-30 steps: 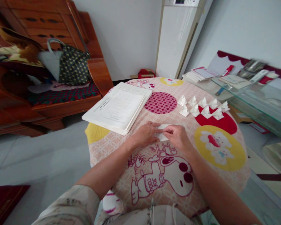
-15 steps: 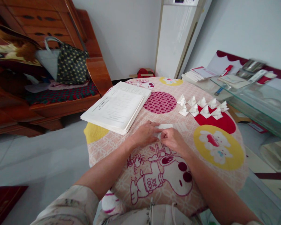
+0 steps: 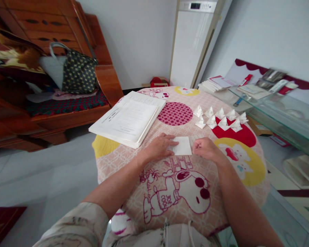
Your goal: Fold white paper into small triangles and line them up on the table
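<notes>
A small piece of white folded paper [image 3: 182, 146] lies flat on the patterned tablecloth [image 3: 203, 161]. My left hand [image 3: 161, 146] rests at the paper's left side, fingers stretched out and their tips pressing on it. Just beyond the right edge of the paper, my right hand [image 3: 205, 149] is curled into a loose fist, apart from it, with nothing showing in the fingers. Two rows of folded white paper pieces with pointed tips [image 3: 223, 122] stand to the right. At the left is a stack of printed paper sheets [image 3: 126, 120].
Right of the round table is a glass shelf [image 3: 280, 111] with metal bowls [image 3: 275, 74] and a red marker [image 3: 245, 80]. Another paper pile [image 3: 216, 84] sits behind. On the left stands a wooden bench [image 3: 108, 82] with a patterned bag [image 3: 79, 70].
My right hand has moved off the paper to the right and curled up. More of the paper shows now, lying flat. My left hand has stayed in place.
</notes>
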### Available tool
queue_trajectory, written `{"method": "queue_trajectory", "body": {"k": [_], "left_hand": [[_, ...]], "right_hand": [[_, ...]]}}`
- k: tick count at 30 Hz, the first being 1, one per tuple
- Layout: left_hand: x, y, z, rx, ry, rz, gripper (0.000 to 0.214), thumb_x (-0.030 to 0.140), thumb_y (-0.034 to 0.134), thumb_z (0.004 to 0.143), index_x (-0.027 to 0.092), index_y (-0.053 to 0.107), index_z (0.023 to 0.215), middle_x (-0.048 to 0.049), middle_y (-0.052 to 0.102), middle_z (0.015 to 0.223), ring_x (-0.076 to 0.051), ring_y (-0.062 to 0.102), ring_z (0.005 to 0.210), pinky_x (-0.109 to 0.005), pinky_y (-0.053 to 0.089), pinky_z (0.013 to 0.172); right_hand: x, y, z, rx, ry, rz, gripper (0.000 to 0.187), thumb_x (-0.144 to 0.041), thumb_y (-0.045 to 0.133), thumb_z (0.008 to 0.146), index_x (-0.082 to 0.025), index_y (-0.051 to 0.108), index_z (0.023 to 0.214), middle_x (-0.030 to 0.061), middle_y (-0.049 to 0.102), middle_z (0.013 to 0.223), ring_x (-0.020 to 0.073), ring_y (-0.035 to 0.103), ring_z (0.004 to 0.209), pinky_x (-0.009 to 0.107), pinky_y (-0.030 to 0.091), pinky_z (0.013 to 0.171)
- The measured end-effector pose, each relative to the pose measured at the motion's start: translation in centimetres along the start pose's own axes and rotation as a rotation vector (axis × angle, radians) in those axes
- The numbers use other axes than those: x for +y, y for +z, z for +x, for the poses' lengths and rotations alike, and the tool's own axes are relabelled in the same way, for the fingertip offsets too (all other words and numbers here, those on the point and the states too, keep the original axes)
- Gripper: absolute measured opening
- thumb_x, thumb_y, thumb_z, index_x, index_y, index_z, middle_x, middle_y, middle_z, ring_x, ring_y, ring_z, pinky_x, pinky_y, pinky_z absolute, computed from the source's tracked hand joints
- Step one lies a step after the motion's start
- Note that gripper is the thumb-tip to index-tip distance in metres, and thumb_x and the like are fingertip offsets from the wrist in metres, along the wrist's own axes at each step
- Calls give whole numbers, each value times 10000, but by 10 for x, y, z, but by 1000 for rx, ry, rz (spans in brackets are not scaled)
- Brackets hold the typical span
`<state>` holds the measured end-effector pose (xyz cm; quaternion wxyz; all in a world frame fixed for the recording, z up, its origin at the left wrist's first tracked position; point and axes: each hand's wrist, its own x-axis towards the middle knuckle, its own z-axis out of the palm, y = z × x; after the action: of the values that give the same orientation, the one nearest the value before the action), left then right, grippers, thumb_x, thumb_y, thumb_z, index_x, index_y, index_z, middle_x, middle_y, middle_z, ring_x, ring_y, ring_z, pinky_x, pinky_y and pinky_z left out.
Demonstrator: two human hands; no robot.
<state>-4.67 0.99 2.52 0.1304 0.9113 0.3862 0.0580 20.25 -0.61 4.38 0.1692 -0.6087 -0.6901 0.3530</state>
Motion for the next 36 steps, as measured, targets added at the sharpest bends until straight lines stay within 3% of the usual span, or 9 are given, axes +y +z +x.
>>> {"method": "queue_trajectory", "body": {"k": [4,9,16,22,29,36], "left_hand": [[2,-1,0,31,0,4,491,347,697,870,247,630,1346,-111,568,1451,-258,545,1291,-399,379,1097],[10,0,0,116,-27,-8,363,324,701,865,250,706,1221,-104,621,1379,-277,587,1221,-418,429,1055],[-1,4,1,123,-17,-76,446,302,778,784,263,706,1223,-102,613,1385,-305,575,1238,-446,441,1056],[-24,3,0,1,48,-203,626,206,769,776,304,607,1373,-98,481,1527,-305,478,1363,-469,388,1119],[-31,-13,-7,-127,98,-240,725,142,761,753,300,545,1427,-91,357,1612,-311,394,1434,-493,323,1171],[-33,-14,-8,-143,116,-220,748,119,748,741,321,535,1430,-62,340,1624,-316,375,1447,-499,317,1176]], "right_hand": [[-12,22,5,99,-157,237,65,-227,601,714,-172,631,696,-13,605,581,122,519,495,239,377,490],[-24,49,13,113,-295,39,107,-76,601,697,-164,660,696,5,648,623,135,574,572,246,395,565],[-19,48,13,92,-257,-29,124,-89,698,688,-167,702,785,-25,619,588,125,552,546,242,375,552],[-21,48,11,72,-214,2,141,-113,732,694,-148,715,830,-28,608,606,118,547,560,240,389,572],[-17,48,11,64,-211,6,196,-103,728,688,-155,725,876,-28,615,640,121,552,582,243,401,596],[-32,53,3,98,-169,-211,198,-227,769,733,-195,710,920,-9,642,669,148,568,631,262,374,621]]}}
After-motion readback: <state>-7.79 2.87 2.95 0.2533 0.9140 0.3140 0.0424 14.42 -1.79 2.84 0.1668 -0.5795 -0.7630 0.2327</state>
